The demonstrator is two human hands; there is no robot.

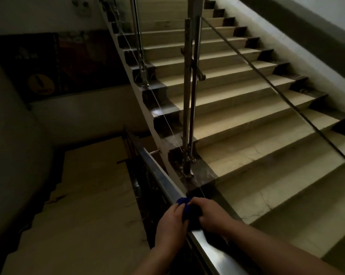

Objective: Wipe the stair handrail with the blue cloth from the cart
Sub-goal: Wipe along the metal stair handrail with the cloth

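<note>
Mid-wipe, we judge: our left hand (170, 225) and right hand (212, 215) both clutch the bunched blue cloth (184, 206), pressed on top of the steel handrail (161, 175); next we need to slide it along, keeping pressure

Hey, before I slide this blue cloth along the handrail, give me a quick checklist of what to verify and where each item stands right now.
1. Blue cloth sits on the handrail: ok, it is bunched on the top of the rail.
2. Left hand grips the cloth: ok.
3. Right hand grips the cloth: ok, its fingers curl over it.
4. Rail ahead of the cloth is free of things: ok, only bare metal shows up to its end.
5. Cloth wraps the underside of the rail: cannot tell, the hands cover it.
6. Dirt left on the rail: cannot tell, the stairwell is too dim.
</note>
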